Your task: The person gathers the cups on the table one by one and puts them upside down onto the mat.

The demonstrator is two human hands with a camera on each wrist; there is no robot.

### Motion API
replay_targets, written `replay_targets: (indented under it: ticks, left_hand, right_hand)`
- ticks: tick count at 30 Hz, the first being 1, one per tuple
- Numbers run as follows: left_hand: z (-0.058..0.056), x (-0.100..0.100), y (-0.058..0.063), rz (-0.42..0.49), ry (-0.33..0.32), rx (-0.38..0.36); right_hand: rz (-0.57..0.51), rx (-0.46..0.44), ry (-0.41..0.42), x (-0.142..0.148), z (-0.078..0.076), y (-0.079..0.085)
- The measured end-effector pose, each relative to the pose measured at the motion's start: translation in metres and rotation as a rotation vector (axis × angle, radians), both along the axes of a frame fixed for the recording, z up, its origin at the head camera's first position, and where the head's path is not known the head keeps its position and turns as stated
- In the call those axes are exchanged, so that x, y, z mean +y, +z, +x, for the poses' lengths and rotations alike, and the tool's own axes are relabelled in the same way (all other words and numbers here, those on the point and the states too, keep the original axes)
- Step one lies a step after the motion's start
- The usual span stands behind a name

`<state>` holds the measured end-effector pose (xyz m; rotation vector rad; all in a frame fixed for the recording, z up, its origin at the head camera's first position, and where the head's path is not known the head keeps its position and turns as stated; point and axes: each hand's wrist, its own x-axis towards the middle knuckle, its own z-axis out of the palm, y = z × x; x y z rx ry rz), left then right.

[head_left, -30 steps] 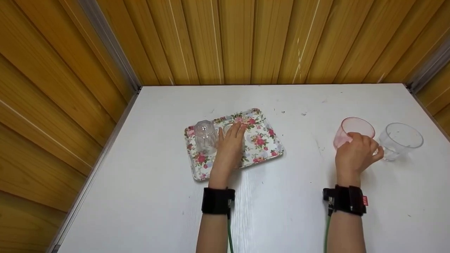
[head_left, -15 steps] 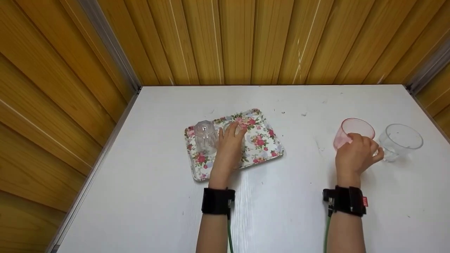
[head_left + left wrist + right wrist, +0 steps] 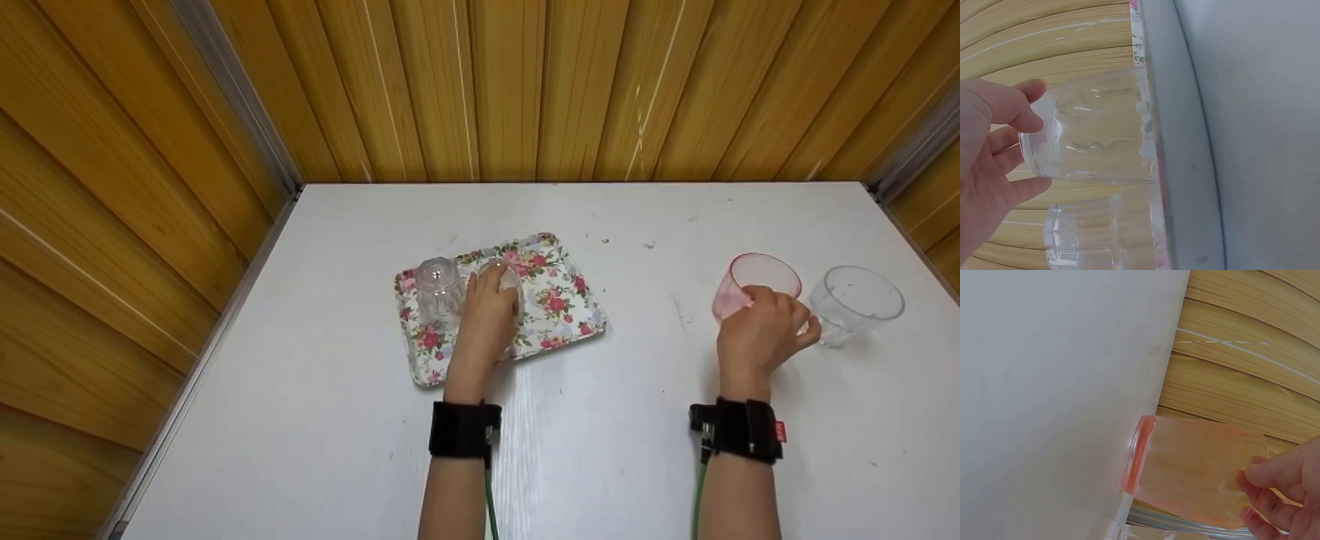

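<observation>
A clear glass (image 3: 1095,126) stands upside down on the flowered tray (image 3: 559,322). My left hand (image 3: 486,319) grips its raised base, with thumb and fingers on opposite sides, and partly hides it in the head view. Beside it, to the left, stands another upside-down glass (image 3: 439,289) with a faceted base, untouched. On the table to the right, my right hand (image 3: 761,330) pinches the rim of an upright pink cup (image 3: 1196,467) between thumb and fingers. The cup's base appears to rest on the table.
An upright clear cup (image 3: 859,296) stands just right of the pink one, close to my right fingers. The white table (image 3: 615,435) meets wood-grain panels (image 3: 502,90) at the back and left. Green cables run from both wrist bands.
My left fingers, straighter a second ago, have curled down around the base of the clear glass. The right hand and the pink cup stay in place.
</observation>
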<state>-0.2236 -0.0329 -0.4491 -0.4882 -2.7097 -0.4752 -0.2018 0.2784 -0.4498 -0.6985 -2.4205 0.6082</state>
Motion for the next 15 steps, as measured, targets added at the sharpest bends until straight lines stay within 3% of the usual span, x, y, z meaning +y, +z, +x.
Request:
replay_targets:
  ticks: [15]
  left_hand:
    - [0.0022, 0.0000, -0.0042, 0.059, 0.019, -0.063]
  right_hand:
    - [0.011, 0.034, -0.010, -0.0013, 0.0004, -0.0005]
